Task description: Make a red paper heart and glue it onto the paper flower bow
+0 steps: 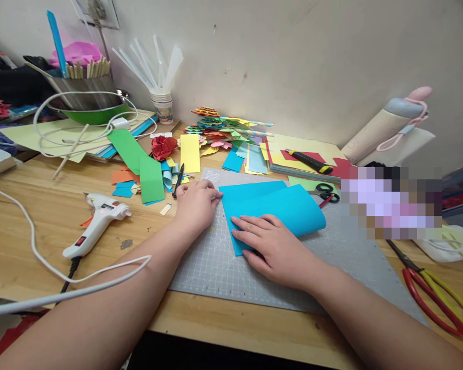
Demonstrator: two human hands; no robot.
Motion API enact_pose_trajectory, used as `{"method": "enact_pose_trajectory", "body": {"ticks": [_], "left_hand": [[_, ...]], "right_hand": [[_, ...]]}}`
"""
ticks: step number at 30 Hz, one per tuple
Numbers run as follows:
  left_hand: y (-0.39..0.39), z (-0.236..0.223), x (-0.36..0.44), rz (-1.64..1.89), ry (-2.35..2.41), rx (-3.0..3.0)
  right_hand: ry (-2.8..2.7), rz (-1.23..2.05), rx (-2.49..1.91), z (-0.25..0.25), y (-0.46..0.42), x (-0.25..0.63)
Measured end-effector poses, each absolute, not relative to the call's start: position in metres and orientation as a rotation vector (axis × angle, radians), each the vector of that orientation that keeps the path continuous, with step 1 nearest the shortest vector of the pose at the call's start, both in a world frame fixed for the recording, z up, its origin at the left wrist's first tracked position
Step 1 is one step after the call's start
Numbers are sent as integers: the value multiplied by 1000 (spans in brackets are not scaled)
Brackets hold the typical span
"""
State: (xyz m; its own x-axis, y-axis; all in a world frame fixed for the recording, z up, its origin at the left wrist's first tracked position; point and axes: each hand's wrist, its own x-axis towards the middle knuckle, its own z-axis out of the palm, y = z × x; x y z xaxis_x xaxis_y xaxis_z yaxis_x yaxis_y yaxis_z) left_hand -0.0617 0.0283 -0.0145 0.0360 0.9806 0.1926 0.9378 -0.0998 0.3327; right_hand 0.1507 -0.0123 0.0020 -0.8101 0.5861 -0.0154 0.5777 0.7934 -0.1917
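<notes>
A sheet of blue paper (pixel 270 205) lies folded over on the grey cutting mat (pixel 216 272), its right side bulging in a loose, uncreased curve. At the sheet's upper left corner, my left hand (pixel 196 203) has its fingers curled and pinches the paper's edge. My right hand (pixel 272 249) rests flat on the lower left part of the sheet, fingers spread and pressing on it. Behind the paper's right end lie small black-handled scissors (pixel 326 192), partly covered. A black pen (pixel 178 180) sits just beyond my left hand.
Left of my arm lies a white glue gun (pixel 98 221), with a white cable (pixel 31 231) crossing over my forearm. Large scissors (pixel 432 288) rest at the right. Green paper strips (pixel 152 177), a utility knife (pixel 310 161) and a cup of clear sticks (pixel 162 108) stand farther back.
</notes>
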Motion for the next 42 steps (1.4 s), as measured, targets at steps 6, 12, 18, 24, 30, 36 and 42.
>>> {"method": "enact_pose_trajectory", "body": {"ticks": [6,12,18,24,30,36,42], "left_hand": [[28,-13,-61,573,2021,2176],[28,-15,-61,584,2020,2176],[29,-14,-61,588,2021,2175],[29,-14,-61,583,2024,2172],[28,-13,-61,577,2027,2167],[28,-13,-61,576,2023,2164],[26,-14,-58,585,2024,2174]], "right_hand": [[-2917,302,-947,3,-13,150],[-2934,290,-947,4,-13,149],[-2938,288,-947,2,-12,150],[-2934,296,-944,1,-12,150],[-2926,299,-943,2,-12,150],[-2934,300,-948,2,-12,150],[-2924,311,-959,3,-12,149]]}}
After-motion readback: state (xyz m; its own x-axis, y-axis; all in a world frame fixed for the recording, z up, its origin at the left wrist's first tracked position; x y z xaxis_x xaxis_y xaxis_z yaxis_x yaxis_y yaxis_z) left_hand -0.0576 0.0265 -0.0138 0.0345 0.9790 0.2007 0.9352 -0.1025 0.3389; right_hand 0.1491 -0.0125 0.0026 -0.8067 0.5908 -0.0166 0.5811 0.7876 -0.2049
